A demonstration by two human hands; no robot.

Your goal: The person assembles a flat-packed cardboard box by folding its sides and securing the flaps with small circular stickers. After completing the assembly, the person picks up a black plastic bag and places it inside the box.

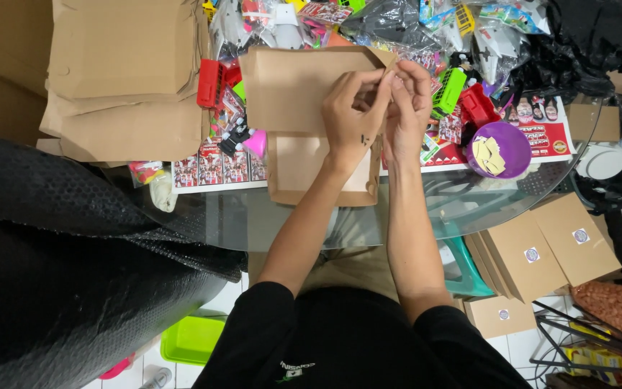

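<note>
Head view: left hand (pixel 350 108) and right hand (pixel 408 101); fingers pinching cardboard box (pixel 296 101) flap.

Counted two hands, left hand (pixel 350 108) and right hand (pixel 408 101), both pinching one brown cardboard box (pixel 304 122) at its upper right corner. Found one purple bowl (pixel 514 148) just right of the right hand, with a few pale yellow slips inside, number unclear. Saw one stack of flat brown cardboard (pixel 120 72) well left of the left hand. Noted four sealed brown boxes (pixel 541 248), each with a round sticker, below and right of the right hand. Spotted one green tub (pixel 190 338) far below the left hand. Toy packets beyond the hands too jumbled to count.
</note>
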